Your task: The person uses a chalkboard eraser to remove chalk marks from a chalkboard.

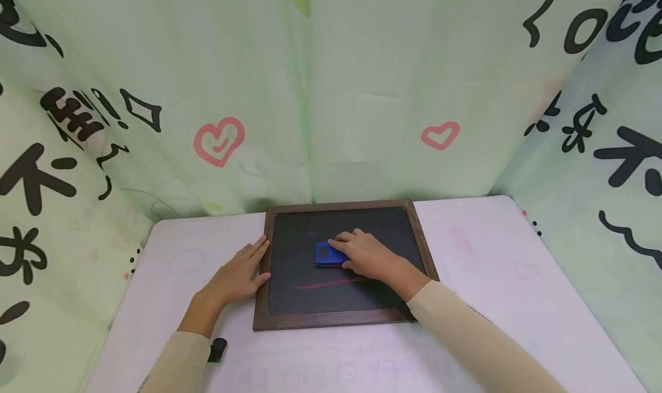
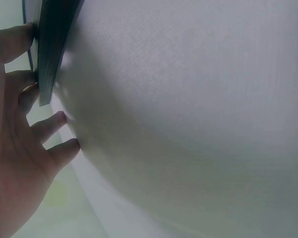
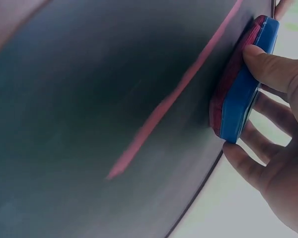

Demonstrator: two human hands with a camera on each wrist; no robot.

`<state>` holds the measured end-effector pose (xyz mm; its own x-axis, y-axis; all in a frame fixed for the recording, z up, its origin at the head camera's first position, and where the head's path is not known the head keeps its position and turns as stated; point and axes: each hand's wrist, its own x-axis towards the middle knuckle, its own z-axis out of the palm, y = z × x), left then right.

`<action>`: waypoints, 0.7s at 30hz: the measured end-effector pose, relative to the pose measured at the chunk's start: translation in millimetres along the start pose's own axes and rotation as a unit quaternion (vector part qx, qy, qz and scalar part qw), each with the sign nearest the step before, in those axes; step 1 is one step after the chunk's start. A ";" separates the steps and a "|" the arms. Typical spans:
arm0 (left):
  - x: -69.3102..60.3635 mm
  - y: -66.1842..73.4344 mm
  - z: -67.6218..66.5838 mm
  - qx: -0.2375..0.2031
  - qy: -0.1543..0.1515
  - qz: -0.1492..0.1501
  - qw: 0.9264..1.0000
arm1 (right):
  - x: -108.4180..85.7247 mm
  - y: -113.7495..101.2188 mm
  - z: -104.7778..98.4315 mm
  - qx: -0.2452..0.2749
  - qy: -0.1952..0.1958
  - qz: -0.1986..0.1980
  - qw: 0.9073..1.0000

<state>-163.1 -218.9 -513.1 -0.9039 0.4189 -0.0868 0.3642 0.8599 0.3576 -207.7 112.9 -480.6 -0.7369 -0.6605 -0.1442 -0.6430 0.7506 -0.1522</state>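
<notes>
A small blackboard [image 1: 295,229] with a brown wooden frame [image 1: 331,319] lies on the table. My left hand [image 1: 235,278] rests against the frame's left side, its fingers fairly straight and spread. In the left wrist view, the fingertips of that hand [image 2: 25,134] touch the board's edge [image 2: 52,44] and the tabletop. With my right hand [image 1: 369,258] I grip a blue blackboard eraser [image 1: 328,255] over the upper middle of the board. Its dark red felt side [image 3: 236,74] faces the board, and thumb and fingers hold its blue body. A pink chalk line [image 1: 326,284] runs below the eraser, partly hidden by my right arm.
The white table [image 1: 481,266] extends on both sides of the board. Behind it hangs a pale green curtain [image 1: 362,94] with hearts and black lettering. A black object [image 1: 217,350] shows at the left wrist.
</notes>
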 end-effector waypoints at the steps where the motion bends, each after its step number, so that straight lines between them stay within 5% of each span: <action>1: 0.3 -0.3 0.3 0.001 0.000 0.001 1.000 | 4.4 -4.0 0.2 -0.006 -0.002 -0.001 1.000; 14: 2.7 -1.2 3.1 -0.002 -0.006 -0.008 1.000 | 69.3 -52.9 -6.4 -0.070 -0.030 -0.011 0.997; 21: 1.7 0.7 0.4 -0.001 -0.003 -0.009 1.000 | 89.0 -66.0 -14.3 -0.066 -0.048 -0.002 0.997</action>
<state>-164.4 -217.5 -513.3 -0.9087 0.4058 -0.0983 0.3482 0.8665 0.3578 -233.9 4.9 -469.4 -0.7152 -0.6572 -0.2377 -0.6720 0.7401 -0.0242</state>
